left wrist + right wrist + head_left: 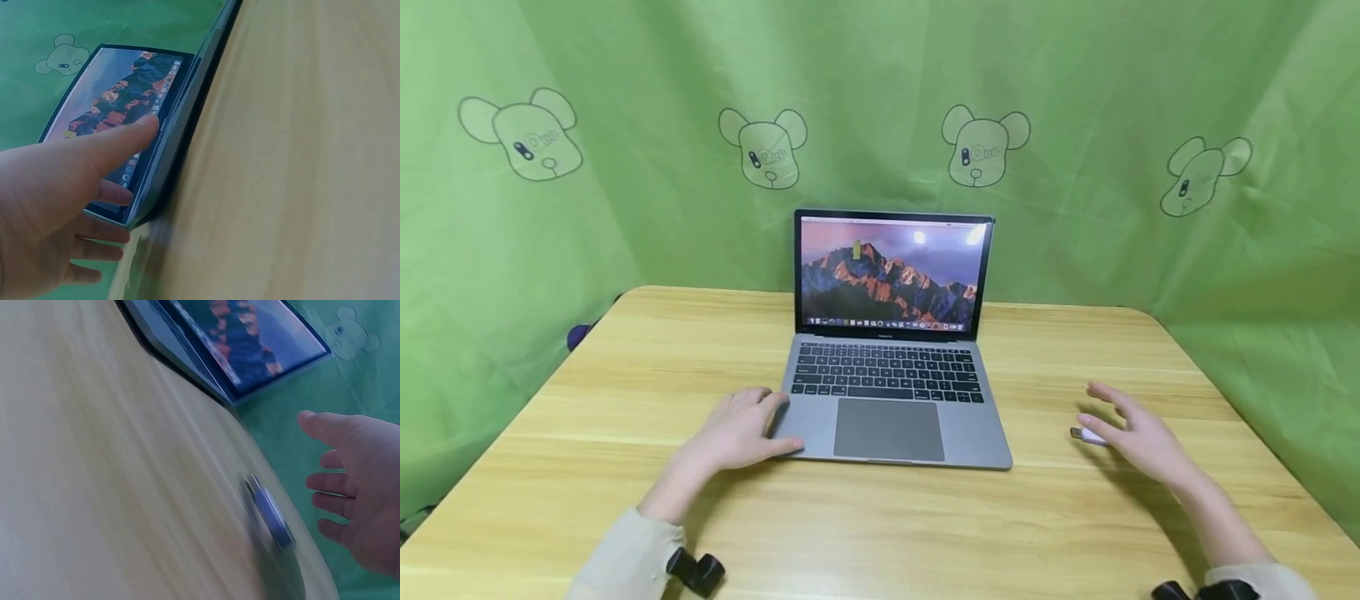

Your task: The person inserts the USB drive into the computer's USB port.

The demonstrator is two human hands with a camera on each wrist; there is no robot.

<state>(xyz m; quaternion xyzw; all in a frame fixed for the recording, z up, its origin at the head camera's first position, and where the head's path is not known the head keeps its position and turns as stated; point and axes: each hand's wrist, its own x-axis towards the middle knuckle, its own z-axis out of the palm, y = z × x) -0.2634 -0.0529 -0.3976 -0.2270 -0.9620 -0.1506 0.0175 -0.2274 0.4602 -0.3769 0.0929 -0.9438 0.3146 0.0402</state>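
An unfolded grey laptop stands on the table, its screen lit with a mountain picture. At its left front corner is my left hand, thumb and index finger reaching the edge of the palm rest. The left wrist view shows this hand with fingers extended and spread. To the right of the laptop, a small USB flash drive lies on the wood, its metal plug towards the laptop. Over it hovers my right hand, fingers loosely apart and holding nothing. In the right wrist view the drive is blurred.
The light wooden table has rounded far corners. A green curtain with printed bear heads hangs behind and along both sides. Something round and purple shows beyond the table's left edge. Black devices are strapped at the wrists.
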